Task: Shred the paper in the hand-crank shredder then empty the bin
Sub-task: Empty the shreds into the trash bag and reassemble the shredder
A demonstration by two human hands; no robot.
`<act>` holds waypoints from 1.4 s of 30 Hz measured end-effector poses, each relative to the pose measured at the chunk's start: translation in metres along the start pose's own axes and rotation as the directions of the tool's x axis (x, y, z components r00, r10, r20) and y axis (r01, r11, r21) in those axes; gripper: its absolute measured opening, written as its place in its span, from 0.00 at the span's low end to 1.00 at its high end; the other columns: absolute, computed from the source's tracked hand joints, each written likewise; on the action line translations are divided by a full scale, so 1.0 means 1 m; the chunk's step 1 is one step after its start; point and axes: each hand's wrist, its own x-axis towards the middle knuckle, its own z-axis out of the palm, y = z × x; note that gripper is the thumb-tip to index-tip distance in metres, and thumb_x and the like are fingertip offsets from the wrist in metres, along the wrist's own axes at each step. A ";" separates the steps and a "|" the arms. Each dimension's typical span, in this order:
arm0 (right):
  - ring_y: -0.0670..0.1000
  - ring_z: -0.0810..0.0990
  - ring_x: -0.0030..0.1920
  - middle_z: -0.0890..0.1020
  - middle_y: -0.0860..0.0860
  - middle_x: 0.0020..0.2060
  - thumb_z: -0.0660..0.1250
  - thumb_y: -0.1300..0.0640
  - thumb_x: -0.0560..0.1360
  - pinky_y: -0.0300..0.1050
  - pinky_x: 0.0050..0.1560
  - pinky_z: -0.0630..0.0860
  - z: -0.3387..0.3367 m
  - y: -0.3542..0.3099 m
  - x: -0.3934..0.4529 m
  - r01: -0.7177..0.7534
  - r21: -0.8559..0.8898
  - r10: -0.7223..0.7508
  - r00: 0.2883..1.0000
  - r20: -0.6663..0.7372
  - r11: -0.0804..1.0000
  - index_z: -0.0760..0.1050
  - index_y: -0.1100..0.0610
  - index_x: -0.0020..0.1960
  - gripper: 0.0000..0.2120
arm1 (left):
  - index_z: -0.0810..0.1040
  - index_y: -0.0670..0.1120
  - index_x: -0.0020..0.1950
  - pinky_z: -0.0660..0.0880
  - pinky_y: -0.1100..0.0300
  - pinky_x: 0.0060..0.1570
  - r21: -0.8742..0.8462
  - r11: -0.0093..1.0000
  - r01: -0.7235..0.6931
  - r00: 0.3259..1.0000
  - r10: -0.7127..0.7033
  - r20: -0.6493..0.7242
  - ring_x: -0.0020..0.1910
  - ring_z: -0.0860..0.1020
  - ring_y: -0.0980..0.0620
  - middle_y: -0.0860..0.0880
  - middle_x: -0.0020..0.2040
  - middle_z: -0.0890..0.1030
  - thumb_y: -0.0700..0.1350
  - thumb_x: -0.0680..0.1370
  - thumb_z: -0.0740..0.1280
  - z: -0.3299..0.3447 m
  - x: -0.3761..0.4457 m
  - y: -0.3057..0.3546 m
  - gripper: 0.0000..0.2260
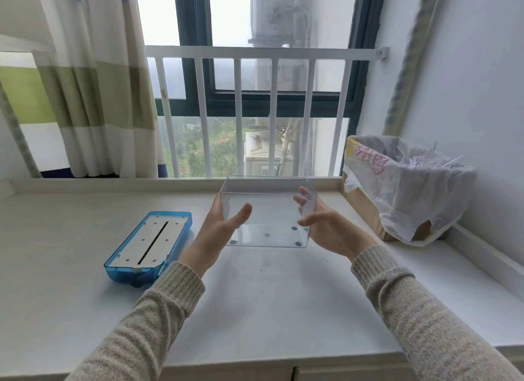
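Both hands, left hand (219, 230) and right hand (326, 227), loosely cup the empty clear shredder bin (268, 213) by its sides, so I'd keep it level and set it down just right of the blue shredder top (147, 246).

Both forearms, in grey knitted sleeves, reached forward and slightly inward from the lower frame edge. Left hand (219, 230): palm turned inward and up, thumb lying across the near face of the clear rectangular plastic bin (266, 210), fingers hidden behind its left wall. Right hand (326, 227): palm facing left, fingers spread against the right wall. Bin gripped between both hands, raised off the desk.
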 end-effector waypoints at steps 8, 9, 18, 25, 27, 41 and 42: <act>0.51 0.46 0.78 0.57 0.50 0.75 0.64 0.73 0.59 0.56 0.76 0.46 0.003 0.010 0.001 0.004 0.005 -0.004 1.000 -0.014 1.000 0.57 0.50 0.73 0.46 | 0.50 0.59 0.78 0.54 0.51 0.75 0.065 0.998 0.011 1.000 -0.009 -0.029 0.77 0.54 0.54 0.56 0.78 0.55 0.63 0.64 0.75 0.000 -0.007 -0.013 0.50; 0.51 0.45 0.78 0.56 0.49 0.75 0.64 0.73 0.59 0.57 0.76 0.45 0.003 0.011 0.002 0.000 -0.009 0.000 1.000 -0.011 1.000 0.56 0.50 0.74 0.46 | 0.50 0.60 0.78 0.54 0.51 0.75 0.058 0.998 0.011 1.000 -0.009 -0.025 0.77 0.54 0.55 0.56 0.78 0.55 0.64 0.62 0.75 -0.001 -0.008 -0.015 0.50; 0.52 0.48 0.77 0.60 0.50 0.73 0.66 0.73 0.58 0.61 0.76 0.48 -0.005 0.024 0.008 -0.016 -0.012 0.015 1.000 -0.020 1.000 0.56 0.50 0.74 0.48 | 0.49 0.61 0.77 0.54 0.48 0.75 0.078 0.996 0.048 0.999 -0.047 -0.007 0.77 0.54 0.54 0.57 0.78 0.54 0.69 0.58 0.75 -0.003 -0.007 -0.026 0.54; 0.52 0.50 0.77 0.63 0.49 0.70 0.66 0.74 0.58 0.61 0.75 0.51 -0.007 0.031 0.009 -0.022 0.007 0.022 1.000 -0.019 1.000 0.62 0.48 0.68 0.43 | 0.48 0.62 0.77 0.56 0.46 0.75 0.124 0.990 0.067 0.998 -0.069 0.014 0.77 0.54 0.53 0.57 0.79 0.53 0.71 0.58 0.74 -0.004 -0.007 -0.033 0.55; 0.52 0.50 0.77 0.63 0.49 0.71 0.65 0.74 0.58 0.61 0.75 0.51 -0.008 0.032 0.008 -0.024 0.003 0.024 0.999 -0.023 1.000 0.61 0.49 0.69 0.44 | 0.47 0.62 0.77 0.56 0.44 0.75 0.122 0.990 0.075 0.997 -0.077 0.016 0.77 0.54 0.53 0.56 0.79 0.53 0.71 0.57 0.74 -0.004 -0.007 -0.034 0.56; 0.49 0.54 0.76 0.64 0.50 0.71 0.62 0.75 0.55 0.52 0.73 0.57 -0.008 0.040 0.006 0.000 0.043 0.001 1.000 -0.012 0.999 0.64 0.48 0.67 0.44 | 0.46 0.64 0.76 0.59 0.45 0.73 0.169 0.982 0.081 0.995 -0.090 0.041 0.77 0.54 0.52 0.55 0.78 0.54 0.70 0.58 0.74 -0.006 -0.011 -0.029 0.55; 0.49 0.54 0.76 0.64 0.50 0.71 0.62 0.75 0.55 0.51 0.72 0.57 -0.007 0.040 0.006 0.000 0.042 0.000 1.000 -0.013 0.999 0.64 0.48 0.67 0.44 | 0.46 0.64 0.76 0.59 0.46 0.72 0.167 0.982 0.084 0.995 -0.092 0.042 0.77 0.53 0.52 0.56 0.78 0.53 0.70 0.58 0.74 -0.006 -0.012 -0.029 0.54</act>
